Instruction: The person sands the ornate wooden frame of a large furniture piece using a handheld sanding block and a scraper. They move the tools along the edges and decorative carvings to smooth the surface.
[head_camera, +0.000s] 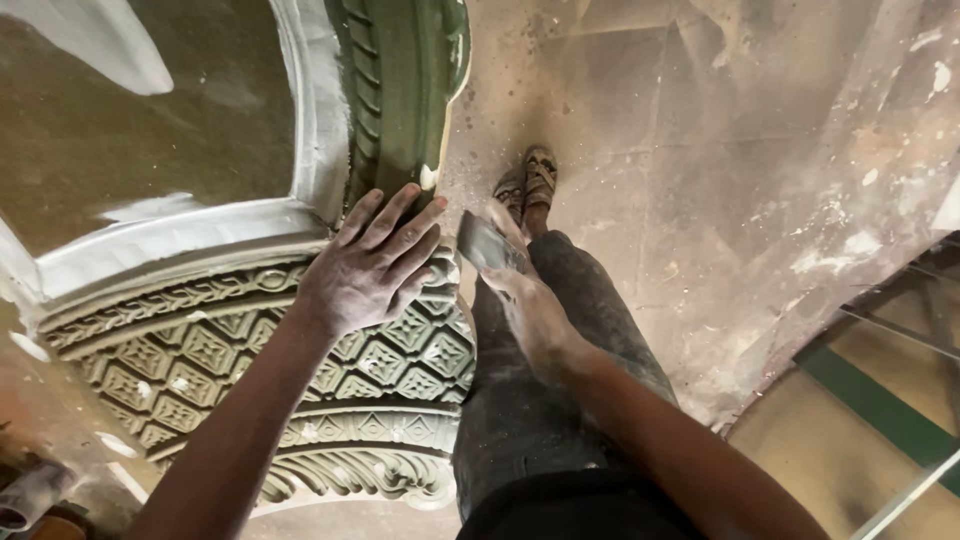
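The left hand lies flat, fingers spread, on the stiff, probably heavy green mould, while the right hand grips a thin metal scraper.

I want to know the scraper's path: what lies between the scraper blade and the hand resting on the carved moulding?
In the head view, only a narrow gap: past the left hand, the carved moulding's edge, then dusty floor before the scraper blade.

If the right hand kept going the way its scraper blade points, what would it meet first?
Most likely the edge of the green carved moulding, close by the fingertips of the left hand lying flat on it. The right hand aims its flat scraper up and left toward that edge; depth is hard to judge from above.
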